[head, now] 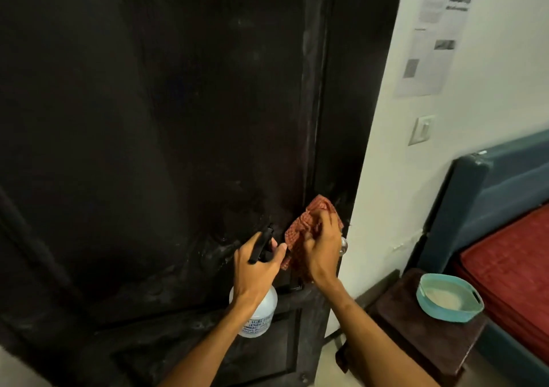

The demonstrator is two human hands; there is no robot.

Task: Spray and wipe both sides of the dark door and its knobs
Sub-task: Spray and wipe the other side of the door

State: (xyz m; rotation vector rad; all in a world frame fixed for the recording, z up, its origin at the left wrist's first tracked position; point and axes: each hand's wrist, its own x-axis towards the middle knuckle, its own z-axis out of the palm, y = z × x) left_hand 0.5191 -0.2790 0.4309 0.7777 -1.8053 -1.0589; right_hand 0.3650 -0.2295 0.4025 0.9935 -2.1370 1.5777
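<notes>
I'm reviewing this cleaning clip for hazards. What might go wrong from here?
1. The left hand grips the white plastic spray bottle with its black nozzle close to the right hand, which holds the red checked cloth; a squeeze may wet skin, not the dark door.
2. The cloth sits beside the silver metal knob, so a wipe might miss it.
3. The teal bowl on the dark wooden stool sits near the right forearm; a swing could tip it.

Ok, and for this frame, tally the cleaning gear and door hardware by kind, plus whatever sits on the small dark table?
Spray bottle (left hand): 1
Checked cloth (right hand): 1
Door knob: 1
Teal basin: 1
Total: 4
</notes>
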